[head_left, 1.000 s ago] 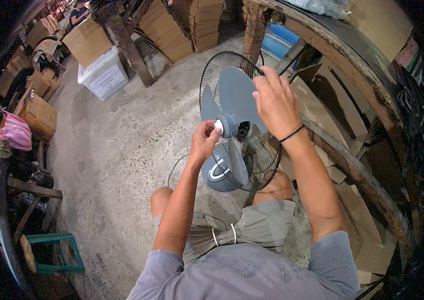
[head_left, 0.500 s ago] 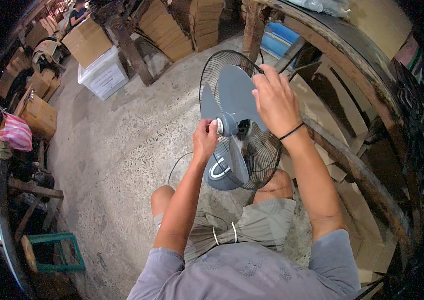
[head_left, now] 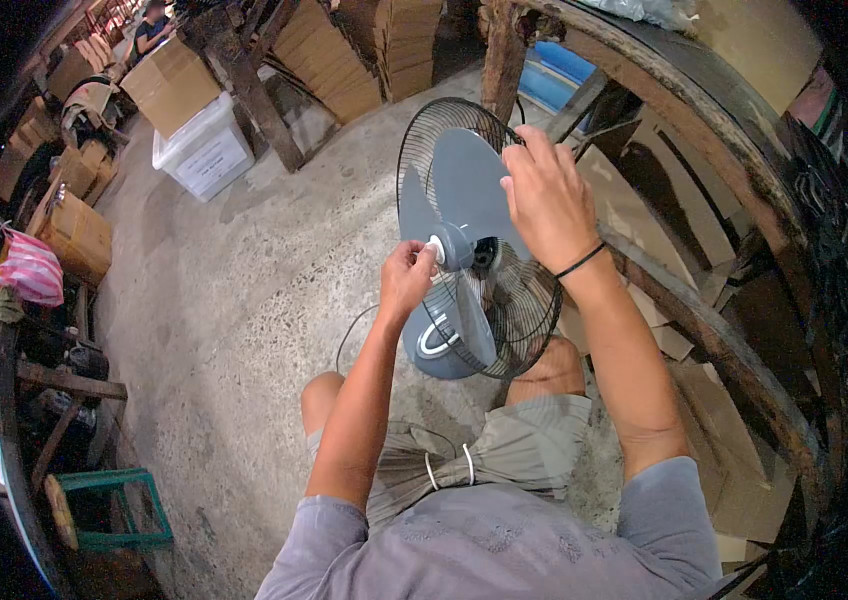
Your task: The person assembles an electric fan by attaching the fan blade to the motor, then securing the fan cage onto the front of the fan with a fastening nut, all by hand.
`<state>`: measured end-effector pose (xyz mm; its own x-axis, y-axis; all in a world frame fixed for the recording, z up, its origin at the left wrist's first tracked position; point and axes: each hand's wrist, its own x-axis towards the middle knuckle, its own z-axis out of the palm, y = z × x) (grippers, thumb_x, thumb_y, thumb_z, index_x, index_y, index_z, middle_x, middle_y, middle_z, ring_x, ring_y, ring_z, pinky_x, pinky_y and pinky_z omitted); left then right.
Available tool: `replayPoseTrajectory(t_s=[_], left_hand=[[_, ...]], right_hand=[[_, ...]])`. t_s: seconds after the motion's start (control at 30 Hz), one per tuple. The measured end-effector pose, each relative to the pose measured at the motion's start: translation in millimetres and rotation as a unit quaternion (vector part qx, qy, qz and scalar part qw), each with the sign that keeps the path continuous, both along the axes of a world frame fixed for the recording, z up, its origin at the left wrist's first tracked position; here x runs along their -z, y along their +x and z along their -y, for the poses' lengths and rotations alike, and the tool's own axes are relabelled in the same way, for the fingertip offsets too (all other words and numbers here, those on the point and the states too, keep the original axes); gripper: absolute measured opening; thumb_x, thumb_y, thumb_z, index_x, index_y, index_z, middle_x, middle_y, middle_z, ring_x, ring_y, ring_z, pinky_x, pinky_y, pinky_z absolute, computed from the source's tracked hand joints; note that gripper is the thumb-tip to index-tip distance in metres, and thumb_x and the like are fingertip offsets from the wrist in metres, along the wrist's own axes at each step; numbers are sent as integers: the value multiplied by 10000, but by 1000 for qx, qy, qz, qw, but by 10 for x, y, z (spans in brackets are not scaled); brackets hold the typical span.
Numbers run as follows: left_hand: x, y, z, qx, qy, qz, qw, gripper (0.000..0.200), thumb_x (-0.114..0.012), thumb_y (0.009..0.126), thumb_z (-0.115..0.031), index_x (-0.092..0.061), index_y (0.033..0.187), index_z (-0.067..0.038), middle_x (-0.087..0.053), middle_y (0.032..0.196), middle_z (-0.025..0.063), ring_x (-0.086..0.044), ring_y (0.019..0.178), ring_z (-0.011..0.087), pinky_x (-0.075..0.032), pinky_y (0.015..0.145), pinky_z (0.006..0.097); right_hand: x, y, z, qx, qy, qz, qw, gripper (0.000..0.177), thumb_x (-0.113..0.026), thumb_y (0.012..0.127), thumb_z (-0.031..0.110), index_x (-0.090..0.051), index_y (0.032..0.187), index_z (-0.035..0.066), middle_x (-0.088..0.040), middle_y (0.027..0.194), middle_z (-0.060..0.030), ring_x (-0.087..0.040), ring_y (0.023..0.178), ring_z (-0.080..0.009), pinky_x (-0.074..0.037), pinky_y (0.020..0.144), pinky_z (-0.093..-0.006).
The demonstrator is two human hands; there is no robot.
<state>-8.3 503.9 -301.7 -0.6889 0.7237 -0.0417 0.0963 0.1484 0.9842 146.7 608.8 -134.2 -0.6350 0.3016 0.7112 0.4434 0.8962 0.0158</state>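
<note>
A grey electric fan stands before me with its front uncovered, its fan blades (head_left: 472, 185) showing inside the black wire fan guard (head_left: 412, 135). At the blade hub, my left hand (head_left: 407, 280) pinches a small white knob (head_left: 436, 248) between thumb and fingertips. My right hand (head_left: 551, 205) is up at the guard's upper right, fingers curled over its rim and thumb near the blade edge. Below the blades sits the grey fan base (head_left: 439, 368) with a white U-shaped mark, on the floor between my knees. The guard's right rim is partly covered by my right hand.
Wooden framing (head_left: 714, 310) and cardboard sheets (head_left: 734, 420) line my right side. A white plastic bin (head_left: 206, 155) with a cardboard box (head_left: 172, 85) on it stands ahead left. A green-framed stool (head_left: 124, 505) is at lower left. A person (head_left: 152, 28) sits far off.
My left fingers have shifted slightly around the white knob. My right hand keeps its place at the guard's rim, and the fan stays almost still.
</note>
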Motion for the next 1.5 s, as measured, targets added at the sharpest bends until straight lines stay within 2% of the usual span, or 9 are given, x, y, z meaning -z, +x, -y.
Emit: replayPoseTrajectory(t_s=[0.4,0.57,0.67,0.8,1.0,1.07,1.2,1.3,1.5], left_hand=[[115,-18,-18,0,52,-147,988,395,-501,913,-361,-594,916,23,-613,691,93,-568,588,148,-453,542,303],[0,-75,-35,33,-129,-102,986,438,-468,931,-388,-609,883,25,-627,727,223,-644,768,300,-474,669,390],[211,-117,-68,-6,-45,-176,983,532,-403,932,-479,-580,835,13,-552,623,92,-559,595,164,-454,557,317],[248,-3,-73,-36,53,-161,985,573,-354,947,-507,-573,845,13,-555,653,91,-555,596,175,-448,557,326],[46,-62,-14,59,-118,-73,989,465,-453,934,-418,-580,935,29,-622,800,175,-604,736,231,-463,658,368],[191,-34,-62,-60,-11,-128,990,524,-423,941,-456,-595,853,31,-609,697,161,-606,699,225,-461,654,360],[190,42,-52,-32,67,-170,983,574,-332,962,-506,-554,812,2,-567,682,94,-553,582,181,-430,541,327],[104,-51,-8,34,-83,-78,993,577,-354,960,-498,-555,748,0,-570,640,95,-557,576,173,-433,544,324],[248,-22,-65,-123,30,-177,976,694,-295,960,-535,-584,639,8,-562,570,128,-589,637,281,-451,672,397]], right_hand=[[10,11,3,-5,10,-17,1000,119,-549,778,49,-533,894,26,-526,1152,-158,-558,929,-362,-521,755,-435],[22,4,1,5,3,-11,1000,114,-548,781,53,-529,891,29,-529,1151,-153,-554,930,-361,-522,748,-434],[12,7,14,6,0,-9,1000,115,-551,779,53,-530,889,29,-528,1155,-151,-552,939,-359,-523,746,-433],[-10,10,22,10,-5,-2,1000,114,-552,780,56,-537,889,28,-526,1160,-150,-551,954,-358,-525,750,-434],[3,-1,15,9,5,-16,1000,120,-546,779,59,-545,894,26,-531,1123,-140,-555,934,-344,-528,742,-427],[8,-3,7,6,5,-16,1000,116,-546,779,61,-543,889,26,-532,1115,-139,-556,927,-340,-529,738,-426],[20,7,2,14,-36,1,999,202,-632,776,69,-539,953,37,-507,1200,-132,-533,1001,-351,-489,800,-441],[18,8,10,21,-38,6,999,203,-632,776,71,-535,952,39,-508,1198,-130,-534,999,-349,-490,798,-440],[20,10,3,15,-37,5,999,207,-634,773,70,-530,950,40,-509,1199,-130,-535,997,-350,-490,794,-440]])
